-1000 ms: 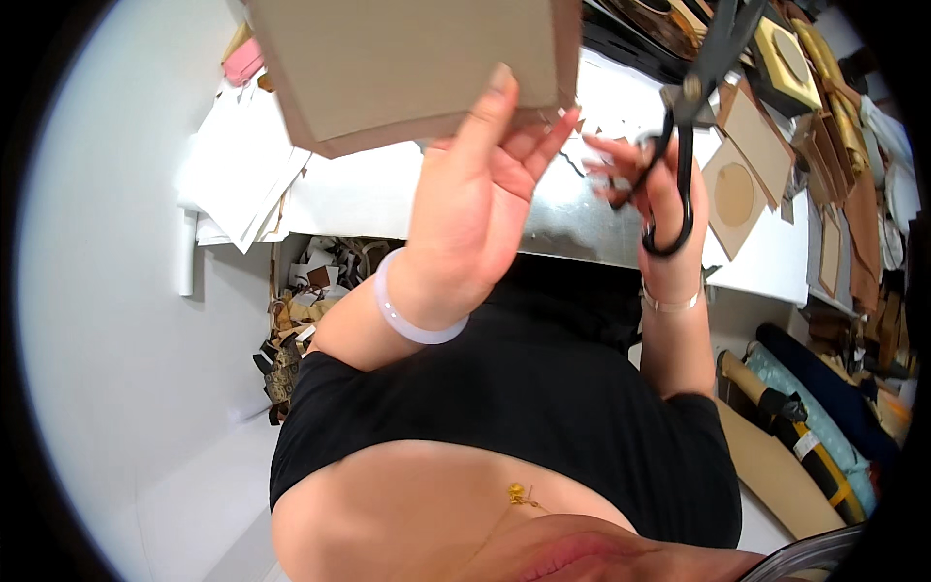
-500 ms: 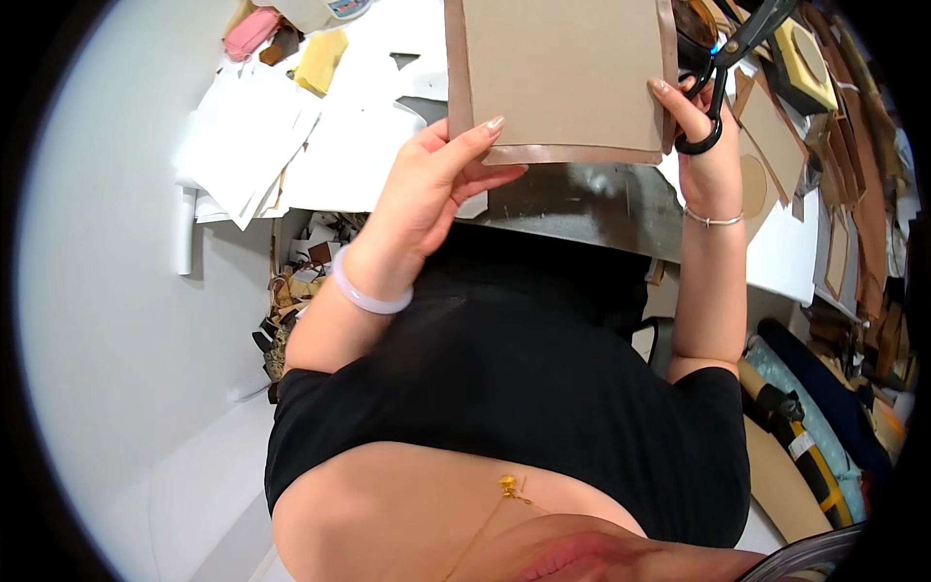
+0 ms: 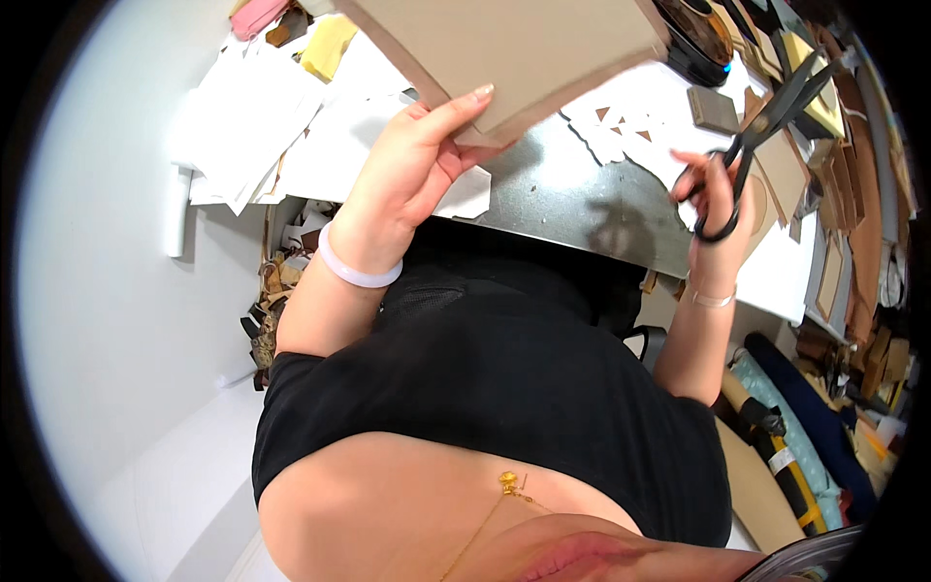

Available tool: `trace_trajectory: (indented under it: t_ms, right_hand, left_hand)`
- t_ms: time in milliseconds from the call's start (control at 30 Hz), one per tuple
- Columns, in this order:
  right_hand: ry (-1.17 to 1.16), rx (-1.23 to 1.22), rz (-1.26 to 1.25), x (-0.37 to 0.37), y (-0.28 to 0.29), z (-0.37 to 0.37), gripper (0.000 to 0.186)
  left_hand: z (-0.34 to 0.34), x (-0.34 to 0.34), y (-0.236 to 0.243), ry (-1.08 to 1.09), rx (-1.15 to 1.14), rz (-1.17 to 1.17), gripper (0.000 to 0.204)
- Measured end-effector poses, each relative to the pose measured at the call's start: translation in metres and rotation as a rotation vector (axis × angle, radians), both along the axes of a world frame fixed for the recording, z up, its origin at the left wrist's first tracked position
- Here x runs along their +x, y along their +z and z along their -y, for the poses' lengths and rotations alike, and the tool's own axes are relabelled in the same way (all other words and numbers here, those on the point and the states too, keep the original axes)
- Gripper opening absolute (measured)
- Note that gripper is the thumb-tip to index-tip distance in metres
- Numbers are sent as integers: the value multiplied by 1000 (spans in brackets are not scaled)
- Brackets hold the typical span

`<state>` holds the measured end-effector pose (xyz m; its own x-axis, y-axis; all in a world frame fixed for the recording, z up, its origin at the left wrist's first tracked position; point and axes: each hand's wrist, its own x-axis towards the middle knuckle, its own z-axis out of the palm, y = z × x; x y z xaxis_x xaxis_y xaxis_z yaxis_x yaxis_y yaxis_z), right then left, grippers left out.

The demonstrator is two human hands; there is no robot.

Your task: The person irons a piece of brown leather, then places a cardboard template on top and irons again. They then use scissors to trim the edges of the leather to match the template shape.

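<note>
The left hand (image 3: 415, 163) grips a corner of a beige panel (image 3: 524, 58), held tilted above the surface (image 3: 543, 199). The right hand (image 3: 718, 194) holds scissors (image 3: 763, 126) well apart, blades parted. The step appears to be trim work; cutting would call for bringing panel and blades together.

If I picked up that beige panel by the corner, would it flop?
Probably not much: the beige panel looks nearly flat though the left hand grips it only near one corner, which suggests a fairly stiff sheet. It's likely light for its size too, since that single hand holds it up.
</note>
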<state>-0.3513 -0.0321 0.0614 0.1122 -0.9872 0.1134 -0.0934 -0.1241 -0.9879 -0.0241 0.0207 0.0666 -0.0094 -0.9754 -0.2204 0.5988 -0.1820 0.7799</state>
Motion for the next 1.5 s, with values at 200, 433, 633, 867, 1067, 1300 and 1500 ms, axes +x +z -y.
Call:
trace_trajectory:
  t_ms: [200, 433, 633, 867, 1067, 1300, 1500]
  right_hand:
    - [382, 253, 56, 42, -26, -83, 27]
    - [544, 115, -104, 52, -29, -85, 37]
    - [517, 35, -152, 54, -27, -91, 39]
    - [496, -18, -156, 55, -28, -96, 38]
    - [479, -51, -170, 54, -28, -98, 38]
    - [449, -39, -182, 50, -30, -101, 37]
    - [431, -52, -178, 51, -30, -103, 37]
  left_hand:
    - [12, -9, 14, 230, -139, -171, 33]
    - [11, -27, 40, 259, -285, -57, 37]
    - [1, -37, 76, 329, -110, -74, 40]
    - [-9, -30, 72, 293, -225, -46, 40]
    - [-11, -36, 86, 345, -136, 2, 41]
    - [-12, -39, 87, 310, -151, 5, 43]
    - [-17, -35, 81, 229, -297, -100, 44]
